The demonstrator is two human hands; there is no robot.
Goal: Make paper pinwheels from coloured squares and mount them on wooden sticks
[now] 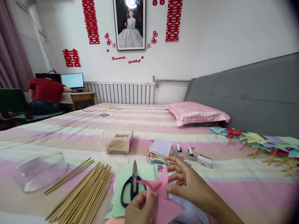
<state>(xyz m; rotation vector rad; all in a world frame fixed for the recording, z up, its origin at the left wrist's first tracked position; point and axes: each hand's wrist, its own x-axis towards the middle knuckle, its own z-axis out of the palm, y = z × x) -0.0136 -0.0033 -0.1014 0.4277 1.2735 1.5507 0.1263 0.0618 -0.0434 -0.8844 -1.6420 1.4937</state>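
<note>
Both of my hands hold a pink paper piece (162,199) folded into pinwheel-like points, low in the middle of the view. My left hand (139,208) pinches its lower left part with the thumb on top. My right hand (187,182) grips its right side, fingers curled towards the centre. Just behind the paper, black-handled scissors (132,186) lie shut on a light green sheet (127,186). A stack of coloured paper squares (160,151) sits beyond my right hand.
Wooden sticks (81,193) lie in a pile at left, beside a clear plastic container (38,171). An open box of sticks (120,141), small staplers (191,154) and finished pinwheels (263,144) rest on the striped bed. A person in red sits at a desk (45,93) far left.
</note>
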